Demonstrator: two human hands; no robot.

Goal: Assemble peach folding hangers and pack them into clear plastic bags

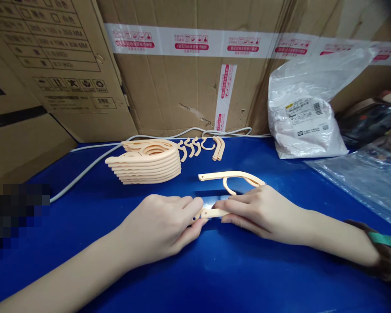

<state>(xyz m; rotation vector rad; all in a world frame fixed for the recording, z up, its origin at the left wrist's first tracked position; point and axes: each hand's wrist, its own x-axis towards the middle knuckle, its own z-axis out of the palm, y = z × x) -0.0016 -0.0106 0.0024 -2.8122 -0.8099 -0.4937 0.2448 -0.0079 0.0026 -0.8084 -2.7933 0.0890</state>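
My left hand [169, 224] is closed in a pinch on a small cream plastic hanger piece [196, 217], most of it hidden by the fingers. Between thumb and fingers, my right hand [256, 212] grips a cream hanger arm [213, 213], its holed end meeting the left hand's piece. Just beyond the right hand lies another curved hanger arm [224, 174], with a hook-shaped part [227, 187] below it, partly covered by the hand. Farther left rests a neat stack of cream folding hangers [146, 171].
Several loose hooks [191, 148] and short curved arms [219, 148] lie behind the stack on the blue table [195, 278]. A grey cable [84, 174] runs along the back. Cardboard boxes [182, 87] wall the rear; a white plastic bag [304, 126] and clear plastic [361, 178] are at right.
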